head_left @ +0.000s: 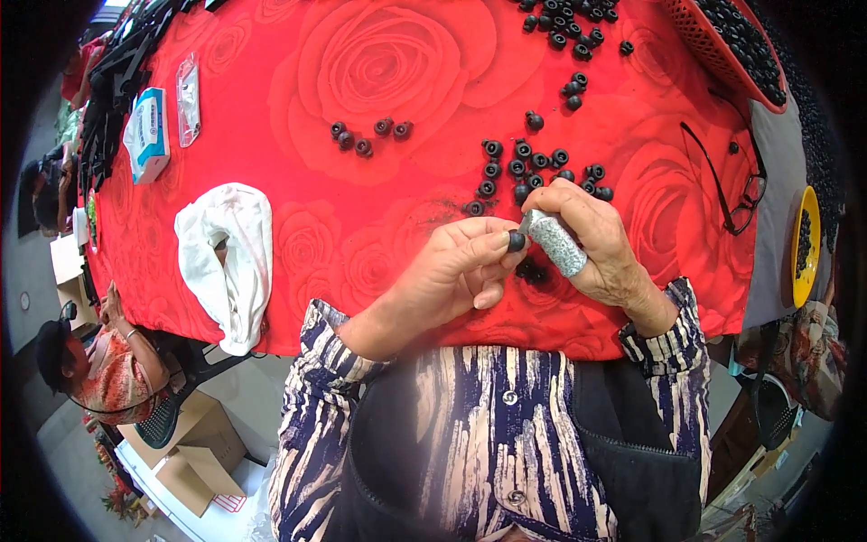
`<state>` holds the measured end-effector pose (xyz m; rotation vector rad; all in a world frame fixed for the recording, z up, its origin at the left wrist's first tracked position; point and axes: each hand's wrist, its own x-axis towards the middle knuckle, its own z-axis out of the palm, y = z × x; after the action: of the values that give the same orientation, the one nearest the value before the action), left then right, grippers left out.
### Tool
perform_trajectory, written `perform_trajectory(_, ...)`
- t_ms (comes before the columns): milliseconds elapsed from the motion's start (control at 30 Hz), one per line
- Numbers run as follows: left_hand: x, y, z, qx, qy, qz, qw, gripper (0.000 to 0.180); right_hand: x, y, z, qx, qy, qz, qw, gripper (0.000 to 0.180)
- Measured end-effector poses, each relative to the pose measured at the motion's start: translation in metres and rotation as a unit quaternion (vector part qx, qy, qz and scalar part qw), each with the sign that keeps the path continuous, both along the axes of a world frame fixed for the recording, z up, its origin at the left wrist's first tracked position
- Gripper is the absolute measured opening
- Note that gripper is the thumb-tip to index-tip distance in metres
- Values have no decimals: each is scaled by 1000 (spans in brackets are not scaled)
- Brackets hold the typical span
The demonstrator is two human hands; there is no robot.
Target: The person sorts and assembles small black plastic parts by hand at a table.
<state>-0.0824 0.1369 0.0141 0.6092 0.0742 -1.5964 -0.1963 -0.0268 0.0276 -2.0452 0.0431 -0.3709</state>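
Between the thumb and fingers of my left hand point(456, 262) is a small round black part point(516, 241). My right hand point(596, 237) is closed around a small blade tool with a speckled silver handle point(558, 246). The tool's short grey tip meets or nearly meets the black part; whether it touches I cannot tell. Just beyond my hands lies a loose group of similar black parts point(517, 168), several showing a round hole. More dark pieces point(531, 269) lie below my fingers, partly hidden. Fine black shavings point(440, 213) are scattered near my left fingertips.
A red rose-patterned cloth point(352, 226) covers the table. To the left are a white cloth point(257, 262), a tissue pack point(149, 135) and a clear packet point(188, 99). Eyeglasses point(742, 203), a red basket of black parts point(704, 45) and a yellow bowl point(806, 285) are right. Another person point(108, 366) sits left.
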Motion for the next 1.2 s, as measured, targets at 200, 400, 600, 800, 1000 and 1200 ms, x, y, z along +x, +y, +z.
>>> perform_trajectory(200, -1, -1, 5, 24, -7, 1, 1000, 24, 0, -1, -1, 0, -1, 9, 1000, 27)
perform_trajectory(400, -2, 0, 8, 38, -21, 6, 999, 23, 0, -2, -2, -54, -13, 17, 998, 29)
perform_trajectory(600, -3, 1, 8, 31, -32, 14, 999, 22, 0, -1, 1, -132, -53, 18, 990, 31)
perform_trajectory(800, 11, -2, 10, -24, -15, 74, 997, 21, -3, 10, -1, -145, -105, 39, 983, 35)
perform_trajectory(1000, -1, 1, 11, 17, 15, -8, 1000, 19, -1, 8, -1, -100, -108, 1, 989, 43)
perform_trajectory(1200, -4, 0, 5, 19, 20, -27, 999, 18, -1, 10, -5, -134, -167, 4, 977, 49)
